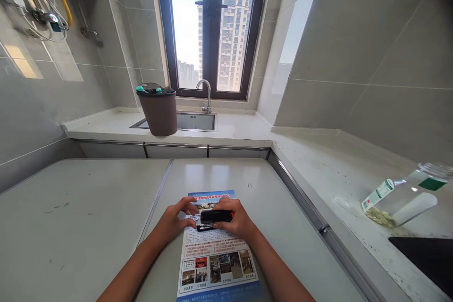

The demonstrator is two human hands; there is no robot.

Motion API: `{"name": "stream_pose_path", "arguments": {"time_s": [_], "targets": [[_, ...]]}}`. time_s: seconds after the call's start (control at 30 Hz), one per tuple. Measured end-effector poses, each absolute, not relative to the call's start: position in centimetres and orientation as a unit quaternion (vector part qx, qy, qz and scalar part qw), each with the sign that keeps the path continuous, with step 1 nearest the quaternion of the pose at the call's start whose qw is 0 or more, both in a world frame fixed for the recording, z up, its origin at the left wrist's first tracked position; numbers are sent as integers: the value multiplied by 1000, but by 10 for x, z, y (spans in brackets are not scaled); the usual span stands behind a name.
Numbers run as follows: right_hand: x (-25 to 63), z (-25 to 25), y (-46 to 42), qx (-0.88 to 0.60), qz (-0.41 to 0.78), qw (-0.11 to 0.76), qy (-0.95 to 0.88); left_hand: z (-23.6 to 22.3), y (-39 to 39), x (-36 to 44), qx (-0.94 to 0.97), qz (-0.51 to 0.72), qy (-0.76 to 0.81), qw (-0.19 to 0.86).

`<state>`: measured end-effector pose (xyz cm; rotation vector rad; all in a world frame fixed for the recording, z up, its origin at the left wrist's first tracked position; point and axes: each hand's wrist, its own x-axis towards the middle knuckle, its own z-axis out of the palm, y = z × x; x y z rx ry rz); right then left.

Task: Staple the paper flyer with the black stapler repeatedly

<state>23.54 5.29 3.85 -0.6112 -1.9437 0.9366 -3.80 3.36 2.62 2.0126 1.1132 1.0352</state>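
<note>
A black stapler [216, 216] lies sideways over a printed leaflet [215, 247], its jaws parted and some metal showing at its left end. My right hand [236, 219] is closed round the stapler's right end, with a bit of red beside the fingers. At the other end, my left hand [176, 219] has its thumb and curled fingertips at the metal part, apparently gripping it; the exact contact is hard to see. Under both hands, the leaflet lies flat, with a blue top edge, red and black text, a table and several small photos.
The white tabletop [106, 226] has a seam and small dark bits. Behind it stands a brown bin [159, 113] at the sink [198, 122], below a tap [208, 96]. A clear jar [414, 198] rests on the right counter [318, 165], near a black panel [424, 259].
</note>
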Motion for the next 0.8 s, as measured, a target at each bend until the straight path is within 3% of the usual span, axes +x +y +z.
{"name": "stream_pose_path", "arguments": {"time_s": [0.3, 0.53, 0.8], "targets": [[214, 44, 36, -253, 378, 438, -775, 37, 27, -30, 806, 359, 417, 218], [237, 63, 43, -438, 317, 476, -693, 27, 44, -37, 780, 314, 536, 67], [310, 76, 71, -510, 143, 409, -743, 19, 43, -33, 808, 199, 544, 102]]}}
